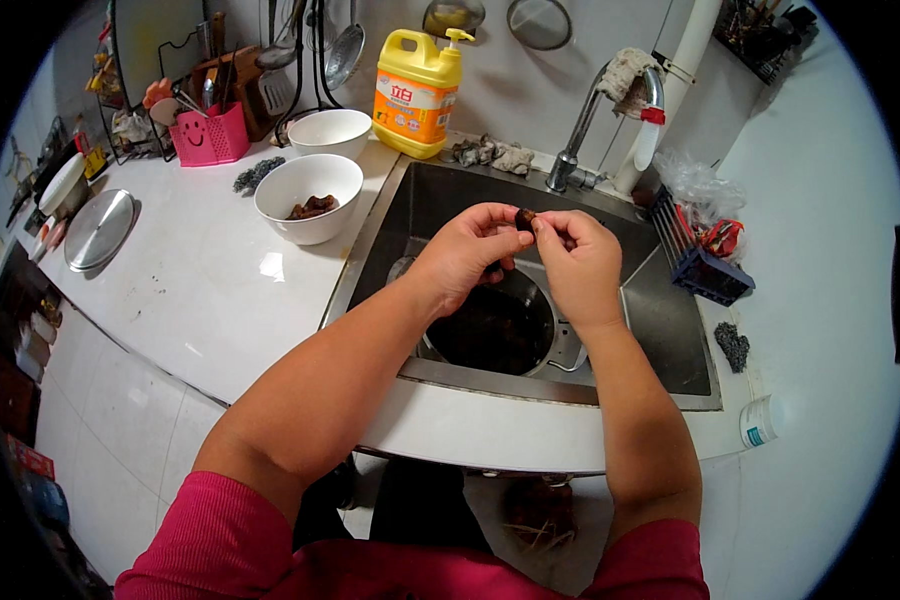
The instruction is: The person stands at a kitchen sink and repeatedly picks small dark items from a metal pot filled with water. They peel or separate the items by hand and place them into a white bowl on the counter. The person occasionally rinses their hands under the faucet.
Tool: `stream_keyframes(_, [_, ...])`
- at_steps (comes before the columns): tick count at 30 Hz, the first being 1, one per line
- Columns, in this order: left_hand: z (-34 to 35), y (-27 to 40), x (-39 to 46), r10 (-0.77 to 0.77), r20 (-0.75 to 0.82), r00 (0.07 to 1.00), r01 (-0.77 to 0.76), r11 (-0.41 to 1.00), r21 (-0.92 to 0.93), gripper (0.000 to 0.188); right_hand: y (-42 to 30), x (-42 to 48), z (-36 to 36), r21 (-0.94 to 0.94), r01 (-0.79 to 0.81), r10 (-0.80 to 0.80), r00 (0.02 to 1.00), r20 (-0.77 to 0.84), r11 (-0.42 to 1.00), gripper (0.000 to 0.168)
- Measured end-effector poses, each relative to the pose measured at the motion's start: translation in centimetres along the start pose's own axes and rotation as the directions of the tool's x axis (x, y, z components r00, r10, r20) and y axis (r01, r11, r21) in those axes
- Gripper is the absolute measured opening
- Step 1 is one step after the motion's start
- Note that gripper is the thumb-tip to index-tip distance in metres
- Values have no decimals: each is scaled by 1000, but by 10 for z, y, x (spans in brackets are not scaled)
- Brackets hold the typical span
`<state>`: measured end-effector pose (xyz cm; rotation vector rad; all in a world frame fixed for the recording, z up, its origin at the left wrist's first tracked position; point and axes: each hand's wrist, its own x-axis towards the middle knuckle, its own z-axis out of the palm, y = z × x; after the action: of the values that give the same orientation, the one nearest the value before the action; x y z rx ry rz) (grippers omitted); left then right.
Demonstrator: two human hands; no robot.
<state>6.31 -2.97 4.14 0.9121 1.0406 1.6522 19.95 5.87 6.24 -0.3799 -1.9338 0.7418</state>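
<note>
Above the steel sink point(667, 322), my left hand point(469, 251) and my right hand point(581, 255) pinch one small dark brown, soft-looking piece of food point(525, 219) between their fingertips. Another dark bit shows under the curled fingers of my left hand. Below the hands, a metal pot point(549, 330) with a wire handle stands in the sink, filled with dark contents that cannot be made out. On the counter to the left, a white bowl point(307, 225) holds several brown pieces point(313, 208).
A second white bowl point(330, 133) and a yellow detergent jug point(418, 94) stand behind. The faucet point(570, 150) rises at the sink's back edge. A dark blue rack point(709, 276) and a steel-wool pad point(732, 346) lie right; a metal lid point(101, 229) lies far left.
</note>
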Motion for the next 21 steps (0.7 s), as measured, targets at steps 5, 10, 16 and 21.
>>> stream_keyframes(5, [-2, -5, 3, 54, -40, 998, -53, 998, 28, 22, -2, 0, 5, -103, 60, -61, 998, 1, 993, 7])
stream_keyframes(10, [-1, -8, 4, 59, -47, 997, -59, 998, 0, 22, 3, 0, 9, -131, 84, -89, 995, -38, 988, 8])
stream_keyframes(16, [1, -4, 1, 16, -26, 1000, -17, 999, -39, 21, 4, -1, 9, 43, -78, 79, 996, -29, 996, 14])
stream_keyframes(21, [-1, 1, 0, -40, 27, 999, 43, 990, -135, 21, 2, 2, 3, 292, -330, 310, 944, 114, 898, 17])
